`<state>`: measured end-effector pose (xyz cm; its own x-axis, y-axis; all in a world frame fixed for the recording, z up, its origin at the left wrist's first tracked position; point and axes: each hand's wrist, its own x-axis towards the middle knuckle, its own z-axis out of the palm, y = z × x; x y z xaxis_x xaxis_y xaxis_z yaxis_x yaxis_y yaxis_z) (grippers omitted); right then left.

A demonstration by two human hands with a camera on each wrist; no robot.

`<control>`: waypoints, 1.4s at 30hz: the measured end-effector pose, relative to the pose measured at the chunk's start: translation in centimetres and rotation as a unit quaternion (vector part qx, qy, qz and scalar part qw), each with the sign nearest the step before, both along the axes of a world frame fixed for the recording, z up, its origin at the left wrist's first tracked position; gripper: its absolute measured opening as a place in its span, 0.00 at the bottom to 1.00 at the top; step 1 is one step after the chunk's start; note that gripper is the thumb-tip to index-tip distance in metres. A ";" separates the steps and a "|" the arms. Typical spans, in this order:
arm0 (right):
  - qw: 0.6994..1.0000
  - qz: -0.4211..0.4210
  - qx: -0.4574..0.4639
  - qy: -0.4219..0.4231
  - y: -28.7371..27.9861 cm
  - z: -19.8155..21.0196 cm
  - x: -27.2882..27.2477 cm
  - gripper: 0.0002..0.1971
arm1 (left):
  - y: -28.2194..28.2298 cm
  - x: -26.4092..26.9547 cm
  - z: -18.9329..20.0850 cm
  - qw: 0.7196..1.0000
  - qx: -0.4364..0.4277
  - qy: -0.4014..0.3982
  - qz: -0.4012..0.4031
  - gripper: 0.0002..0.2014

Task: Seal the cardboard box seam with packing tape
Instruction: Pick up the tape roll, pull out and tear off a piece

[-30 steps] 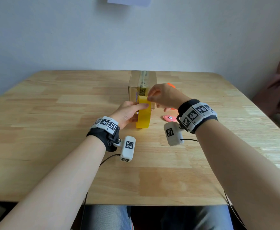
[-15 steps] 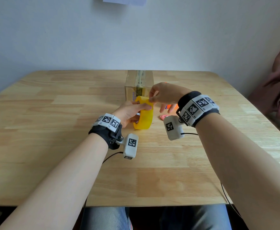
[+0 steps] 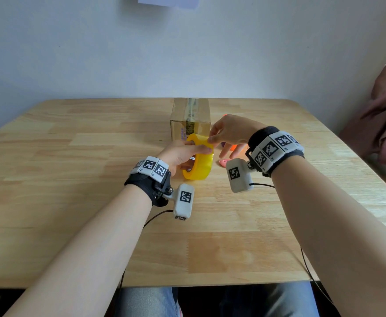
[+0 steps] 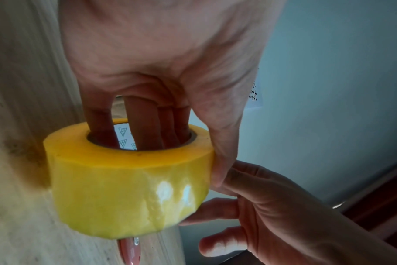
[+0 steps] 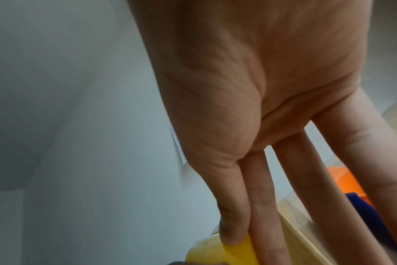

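Here my left hand grips the tape roll through its core near the table's middle, my right hand pinches its top, and the cardboard box lies just beyond toward the far edge.

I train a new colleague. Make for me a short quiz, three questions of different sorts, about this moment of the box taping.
1. True or false: the left hand has fingers inside the core of the tape roll.
2. The right hand touches: A) the cardboard box; B) the roll's upper edge; C) the table.
3. Fill in: the roll's colour is ____.

Key: 1 true; 2 B; 3 yellow.
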<state>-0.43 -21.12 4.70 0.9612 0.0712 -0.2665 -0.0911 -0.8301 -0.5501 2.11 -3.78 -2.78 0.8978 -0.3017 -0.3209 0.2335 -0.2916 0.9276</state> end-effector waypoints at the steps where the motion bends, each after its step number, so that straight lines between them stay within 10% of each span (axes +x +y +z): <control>1: 1.000 0.001 0.001 0.000 0.0 0.0 -0.1 0.07 | -0.1 -0.1 0.1 1.000 0.003 0.001 -0.001 0.22; 10: 1.000 -0.005 -0.009 -0.002 -0.3 0.2 -0.6 0.09 | -0.7 -0.2 0.2 1.000 0.007 -0.009 -0.007 0.48; 17: 1.000 -0.018 0.004 -0.006 -0.4 0.1 -0.5 0.06 | -0.8 -0.5 0.3 1.000 0.017 -0.014 -0.001 0.35; 22: 1.000 -0.020 0.007 -0.008 -0.3 0.2 -0.3 0.06 | -0.6 -0.2 -0.2 1.000 0.013 -0.022 -0.001 0.49; 37: 0.995 -0.038 -0.019 -0.088 1.1 0.2 -0.4 0.06 | 0.0 -0.5 -0.2 1.000 -0.022 0.003 0.018 0.15; 42: 0.995 -0.040 -0.019 -0.085 0.8 0.2 -0.1 0.06 | -0.1 -0.3 -0.6 1.000 -0.015 0.001 0.025 0.49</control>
<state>-0.48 -20.30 4.85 0.9948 -0.0141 -0.1009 -0.0659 -0.8444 -0.5316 1.83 -3.85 -3.36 0.9115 -0.2661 -0.3137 0.2483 -0.2524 0.9352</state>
